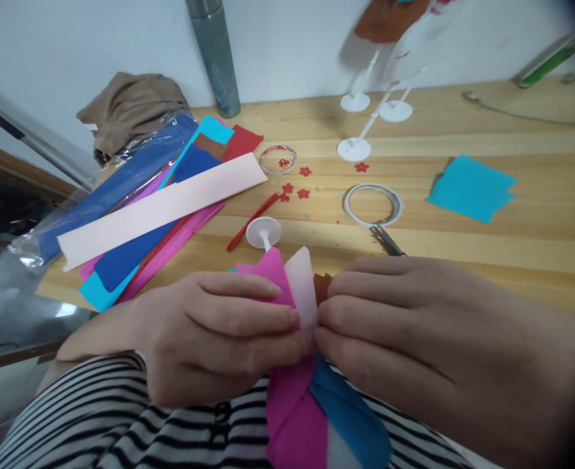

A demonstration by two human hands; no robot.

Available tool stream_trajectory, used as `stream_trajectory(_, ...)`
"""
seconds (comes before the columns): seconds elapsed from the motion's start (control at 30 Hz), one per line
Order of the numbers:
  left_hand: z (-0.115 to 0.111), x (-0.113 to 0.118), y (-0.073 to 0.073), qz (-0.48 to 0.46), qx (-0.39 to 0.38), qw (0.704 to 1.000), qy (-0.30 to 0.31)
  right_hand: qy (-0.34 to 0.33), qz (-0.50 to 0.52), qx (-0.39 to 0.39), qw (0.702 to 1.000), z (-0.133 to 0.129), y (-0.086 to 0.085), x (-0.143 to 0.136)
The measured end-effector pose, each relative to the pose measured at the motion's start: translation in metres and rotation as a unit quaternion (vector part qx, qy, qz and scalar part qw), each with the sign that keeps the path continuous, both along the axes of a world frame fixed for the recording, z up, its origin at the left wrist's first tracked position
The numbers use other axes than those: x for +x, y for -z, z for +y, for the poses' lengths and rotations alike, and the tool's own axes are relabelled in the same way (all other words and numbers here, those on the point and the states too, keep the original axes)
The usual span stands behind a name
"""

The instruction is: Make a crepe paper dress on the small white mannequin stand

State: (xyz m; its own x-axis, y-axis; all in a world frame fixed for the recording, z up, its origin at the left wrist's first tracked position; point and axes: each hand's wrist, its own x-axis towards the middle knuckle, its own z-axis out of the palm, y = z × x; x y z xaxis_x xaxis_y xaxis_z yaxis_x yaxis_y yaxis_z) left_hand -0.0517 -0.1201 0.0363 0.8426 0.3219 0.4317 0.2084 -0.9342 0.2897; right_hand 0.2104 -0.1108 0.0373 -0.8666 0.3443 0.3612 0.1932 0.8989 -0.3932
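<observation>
Low in the head view, my left hand (228, 332) pinches a bundle of pink paper (297, 417) with a pale strip (303, 280) in it. My right hand (394, 332) is closed on the same bundle, its fingertips meeting those of my left hand at the middle. Blue paper (353, 413) fans out below the fingers, and a bit of brown paper (322, 286) shows beside my right fingers. Just beyond the bundle stands a white round base (264, 232) on a short stem. The fingertips hide the gripped part.
Coloured paper strips (170, 208) lie at the left. Tape rolls (372, 205), scissors (389, 241), red flower pieces (303, 193) and a blue sheet (473, 189) lie on the wooden table (428, 137). White stands (354, 150) and a bottle (217, 62) are at the back.
</observation>
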Motion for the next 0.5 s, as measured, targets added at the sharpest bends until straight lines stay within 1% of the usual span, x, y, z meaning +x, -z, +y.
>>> stream_trajectory(0.03, -0.001, 0.0, -0.001, 0.004, -0.017, 1.0, -0.017, 0.004, -0.002, -0.002, 1.0, 0.0, 0.0, 0.0)
stream_trajectory(0.07, -0.002, 0.001, -0.002, 0.007, -0.035, 0.999, -0.019, 0.006, -0.002, -0.006, 1.0, 0.001, 0.0, 0.001)
stream_trajectory(0.13, -0.001, 0.002, -0.003, 0.003, -0.06, 0.998, 0.002, 0.011, 0.006, -0.025, 1.0, 0.003, -0.001, 0.001)
stream_trajectory(0.23, 0.003, 0.005, -0.002, 0.003, -0.071, 0.997, 0.035, 0.012, 0.03, -0.053, 0.998, 0.006, -0.003, 0.001)
stream_trajectory(0.3, 0.005, 0.007, -0.001, -0.01, -0.078, 0.996, 0.05, 0.005, 0.045, -0.056, 0.997, 0.007, -0.003, 0.001)
stream_trajectory(0.43, 0.011, 0.009, 0.0, -0.03, -0.102, 0.992, 0.066, 0.002, 0.064, -0.078, 0.995, 0.011, 0.001, -0.003)
stream_trajectory(0.5, 0.016, 0.01, 0.0, -0.033, -0.109, 0.99, 0.083, 0.002, 0.088, -0.08, 0.993, 0.012, 0.005, -0.005)
